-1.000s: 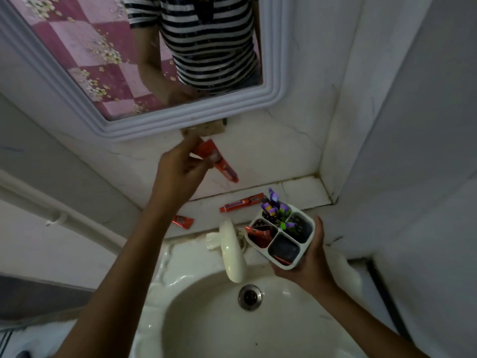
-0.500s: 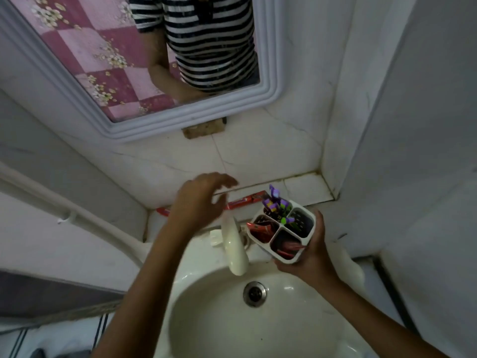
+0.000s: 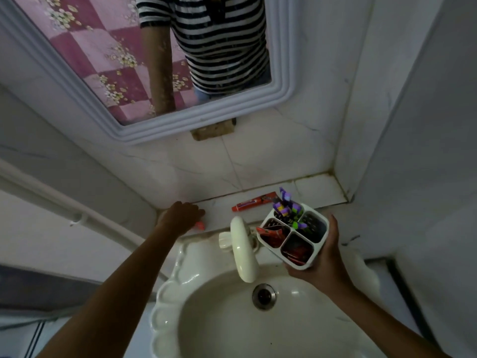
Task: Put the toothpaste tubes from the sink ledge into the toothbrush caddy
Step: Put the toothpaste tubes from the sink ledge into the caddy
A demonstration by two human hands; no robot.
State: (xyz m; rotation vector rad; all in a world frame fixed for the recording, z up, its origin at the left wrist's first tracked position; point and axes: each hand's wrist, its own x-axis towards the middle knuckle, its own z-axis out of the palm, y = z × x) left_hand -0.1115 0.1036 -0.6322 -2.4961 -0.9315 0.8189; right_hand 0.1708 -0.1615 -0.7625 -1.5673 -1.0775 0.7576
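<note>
- The left hand (image 3: 180, 217) is laid over a small red toothpaste tube (image 3: 200, 225) on the sink ledge (image 3: 317, 187), left of frame centre; only the tube's end shows, so whether it is pinched cannot be told.
- A second tube (image 3: 254, 202) lies flat near mid-frame, long axis running left to right, between the hands.
- The right hand (image 3: 326, 259) is wrapped around the toothbrush caddy (image 3: 293, 235), held over the basin, lower right of that tube.
- The left hand is judged better placed for both tubes.
</note>
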